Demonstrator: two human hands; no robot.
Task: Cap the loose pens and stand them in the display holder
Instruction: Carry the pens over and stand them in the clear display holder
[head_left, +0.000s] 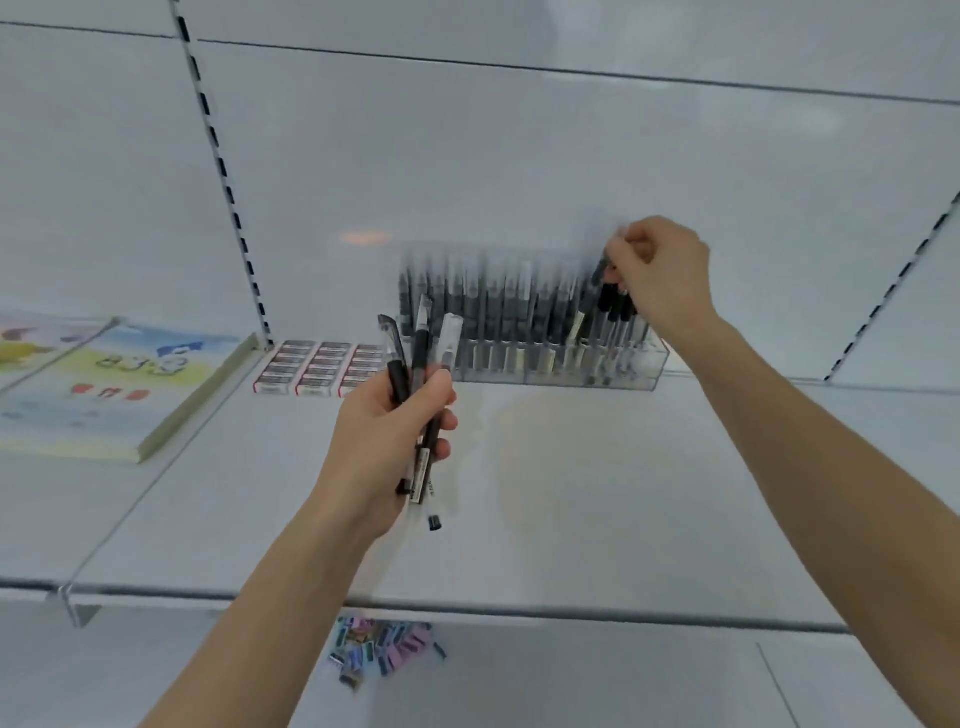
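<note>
— Where are the pens?

— Three capped pens (421, 384) stand bunched in the left hand (387, 441), fist wrapped round them, in front of the clear display holder (550, 358) and left of its middle.

— And the right hand (657, 275)?

— Over the holder's right end, fingertips pinched on a dark pen (600, 270) among those standing there; blur hides detail.

— Anything left of the holder?

— Eraser boxes (319, 366) just beside it, a picture book (111, 384) farther on.

My left hand (387, 436) is raised at centre, forearm bare, fingers curled closed with the thumb across the front, knuckles toward me. My right hand (657, 275) is extended farther and higher, arm nearly straight, wrist bent down, fingertips (621, 249) pinched together at its left side.
</note>
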